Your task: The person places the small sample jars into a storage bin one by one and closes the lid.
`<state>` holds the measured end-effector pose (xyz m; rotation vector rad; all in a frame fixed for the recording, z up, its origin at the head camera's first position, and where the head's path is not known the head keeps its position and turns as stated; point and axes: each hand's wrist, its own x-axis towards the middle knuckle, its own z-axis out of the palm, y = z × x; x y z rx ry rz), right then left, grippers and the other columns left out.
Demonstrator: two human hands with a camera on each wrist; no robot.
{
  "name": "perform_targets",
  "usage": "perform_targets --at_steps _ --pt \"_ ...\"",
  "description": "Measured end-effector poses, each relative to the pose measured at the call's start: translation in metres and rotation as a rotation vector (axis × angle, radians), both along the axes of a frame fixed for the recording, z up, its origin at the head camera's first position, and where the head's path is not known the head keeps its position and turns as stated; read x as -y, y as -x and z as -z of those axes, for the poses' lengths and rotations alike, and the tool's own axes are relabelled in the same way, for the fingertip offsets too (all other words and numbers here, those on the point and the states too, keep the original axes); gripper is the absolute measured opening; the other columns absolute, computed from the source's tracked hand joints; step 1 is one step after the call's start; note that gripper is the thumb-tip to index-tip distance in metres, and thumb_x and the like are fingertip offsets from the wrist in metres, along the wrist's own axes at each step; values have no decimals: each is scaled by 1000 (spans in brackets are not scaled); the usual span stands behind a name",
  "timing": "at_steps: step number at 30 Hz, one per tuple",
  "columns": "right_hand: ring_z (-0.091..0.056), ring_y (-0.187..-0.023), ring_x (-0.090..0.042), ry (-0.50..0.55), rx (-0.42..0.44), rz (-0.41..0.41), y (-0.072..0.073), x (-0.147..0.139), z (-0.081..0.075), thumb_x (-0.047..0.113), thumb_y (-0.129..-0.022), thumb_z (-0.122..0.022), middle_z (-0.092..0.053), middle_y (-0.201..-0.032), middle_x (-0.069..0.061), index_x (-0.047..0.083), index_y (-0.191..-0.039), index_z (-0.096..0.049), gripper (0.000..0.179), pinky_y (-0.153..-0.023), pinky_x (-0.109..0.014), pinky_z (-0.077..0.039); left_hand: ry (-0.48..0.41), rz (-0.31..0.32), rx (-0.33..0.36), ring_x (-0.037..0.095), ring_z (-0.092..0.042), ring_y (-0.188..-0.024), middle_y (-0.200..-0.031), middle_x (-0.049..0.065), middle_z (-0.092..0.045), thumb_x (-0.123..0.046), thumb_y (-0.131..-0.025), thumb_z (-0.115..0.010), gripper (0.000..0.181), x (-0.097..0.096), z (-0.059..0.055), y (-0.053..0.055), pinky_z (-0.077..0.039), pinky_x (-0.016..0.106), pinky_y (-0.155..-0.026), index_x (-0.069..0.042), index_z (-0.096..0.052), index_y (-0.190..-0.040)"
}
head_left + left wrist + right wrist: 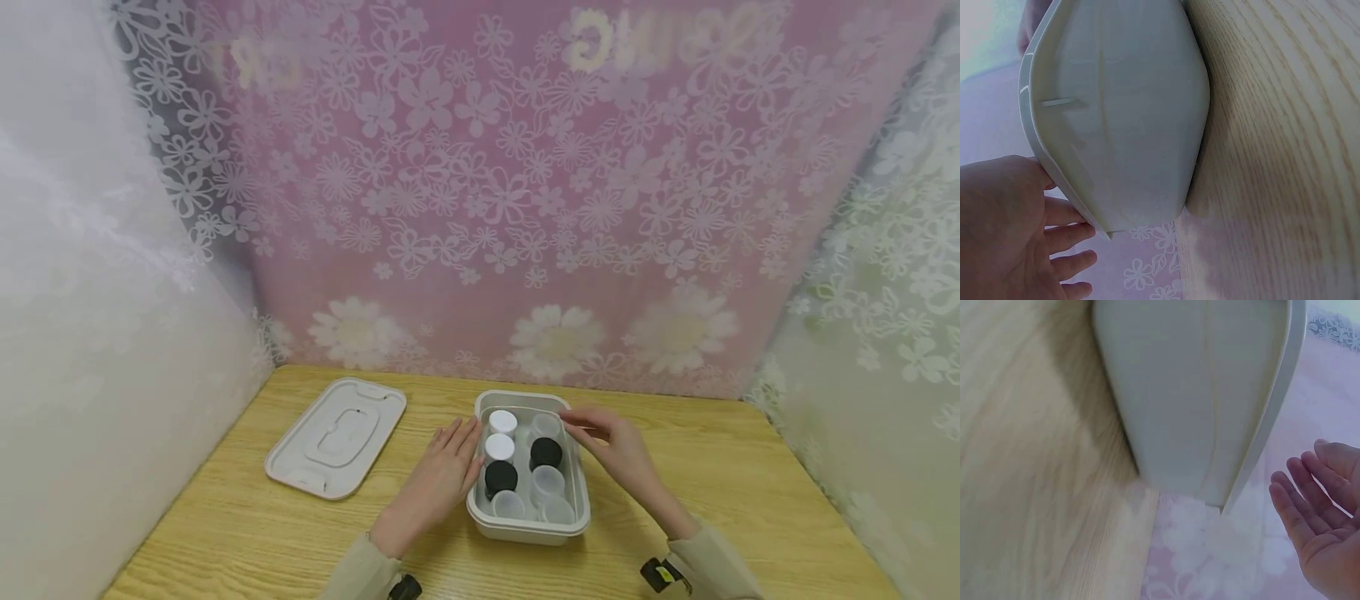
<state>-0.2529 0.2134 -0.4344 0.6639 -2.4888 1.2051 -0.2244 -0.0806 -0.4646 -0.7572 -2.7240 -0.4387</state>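
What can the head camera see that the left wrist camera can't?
Only the head view shows the little jars with black and white caps inside the box, the lid lying flat on the table, and the right hand over the box's far edge. Only the left wrist view shows the box's plain outer wall up close. Both show the box, the wooden table and the left hand beside it.

Both wrist views show only the outer wall of the container [1122, 119]; its contents are hidden there. In the head view, contact between the right hand [618, 450] and the container rim cannot be confirmed. The clear jars [547, 483] are too small to show contents. Both forearms are cut off at the bottom edge.
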Motion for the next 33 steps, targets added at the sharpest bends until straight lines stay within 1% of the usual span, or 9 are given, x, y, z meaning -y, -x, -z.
perform_targets --at_steps 4,8,15,19,23,26,30,31,33 --pt "-69 -110 -31 -87 -97 17 -12 -9 4 10 -94 -73 -72 -121 -9 4 -124 -72 31 -86 -40 -61 -1 1 -2 37 -37 -146 -157 17 -43 -28 -109 -48 53 0 1 0 -32 55 -119 2 -43 -152" --pt "-68 -110 -30 -184 -191 50 -24 -15 9 11 -92 -76 -71 -123 -8 6 -127 -71 36 -85 -41 -61 -8 4 -11 39 -37 -146 -156 18 -43 -27 -108 -49 52 -1 0 -1 -32 56 -119 2 -44 -151" --pt "-70 -109 -29 -209 -251 84 -40 -18 17 11 -88 -80 -72 -122 -7 7 -128 -71 41 -85 -45 -60 -33 22 -7 41 -39 -144 -154 20 -44 -26 -107 -52 53 0 -1 0 -31 57 -118 4 -45 -150" --pt "-70 -109 -28 -204 -278 97 -46 -16 18 10 -86 -81 -72 -122 -4 9 -127 -71 43 -85 -47 -60 -68 28 -11 42 -39 -144 -153 21 -45 -28 -107 -53 54 6 -1 4 -31 57 -118 5 -45 -150" --pt "-70 -110 -28 -199 -324 87 -49 -10 12 7 -83 -83 -72 -121 -4 10 -128 -71 46 -85 -49 -59 -148 3 -37 40 -40 -144 -152 21 -48 -28 -106 -56 54 23 -8 5 -28 56 -120 4 -47 -148" --pt "-70 -108 -28 -197 -346 74 -50 -1 4 5 -82 -83 -72 -120 -6 10 -127 -71 47 -83 -49 -60 -182 -27 -70 40 -42 -142 -149 20 -51 -28 -105 -58 52 43 -13 6 -29 57 -119 3 -50 -146" --pt "-71 -103 -25 -163 -334 57 -50 14 -9 6 -83 -83 -72 -120 -4 11 -127 -71 45 -82 -43 -61 -200 -76 -114 41 -47 -137 -144 20 -56 -24 -105 -58 47 78 -19 7 -36 59 -114 0 -54 -144" --pt "-71 -102 -23 -141 -322 46 -50 19 -13 7 -84 -82 -72 -120 -3 12 -127 -71 44 -82 -40 -61 -213 -90 -122 41 -49 -135 -143 20 -57 -23 -105 -59 45 87 -21 7 -38 60 -113 0 -55 -143" --pt "-71 -101 -21 -59 -282 6 -50 29 -19 6 -87 -79 -72 -121 -2 14 -126 -71 40 -83 -37 -61 -245 -118 -138 42 -52 -131 -139 20 -60 -19 -104 -60 41 107 -23 9 -43 59 -108 -2 -58 -141"
